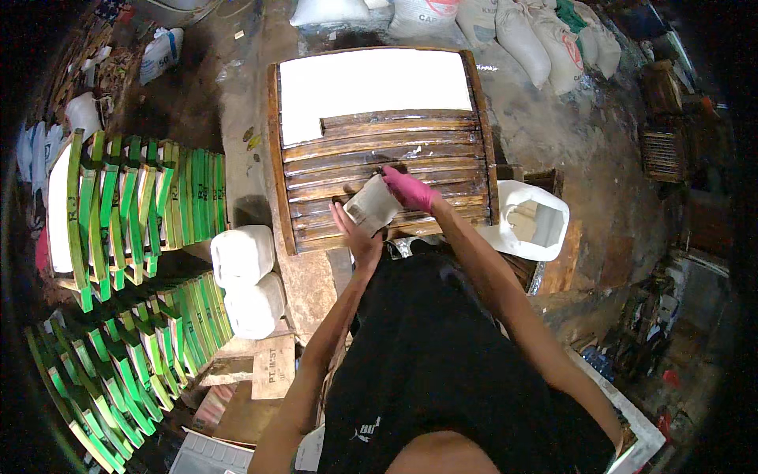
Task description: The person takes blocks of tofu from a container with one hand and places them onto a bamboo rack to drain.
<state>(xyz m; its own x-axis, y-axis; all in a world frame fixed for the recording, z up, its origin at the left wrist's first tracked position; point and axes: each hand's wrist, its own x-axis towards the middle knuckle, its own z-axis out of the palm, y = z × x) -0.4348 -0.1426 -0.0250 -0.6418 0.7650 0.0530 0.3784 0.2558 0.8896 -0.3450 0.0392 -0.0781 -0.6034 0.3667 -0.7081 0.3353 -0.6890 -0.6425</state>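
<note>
Before me lies a dark wooden slatted rack [391, 142] with raised side rails. A bright white sheet or layer [379, 80] covers its far part and steps down at the left. Above the near slats, a pale, roughly rectangular piece [374, 204], perhaps a small container, is held between my hands. My left hand [359, 234], bare, supports its lower left side. My right hand [411, 189], in a pink glove, grips its upper right edge. The right fingertips are partly hidden. White smears mark the slats beyond the right hand.
A cut-open white plastic jerrycan [533, 220] stands right of the rack. Two white jerrycans [243, 255] stand at its left. Farther left are rows of green-edged wooden frames [136, 201]. Filled sacks [521, 41] line the far floor. A cardboard piece [273, 367] lies lower left.
</note>
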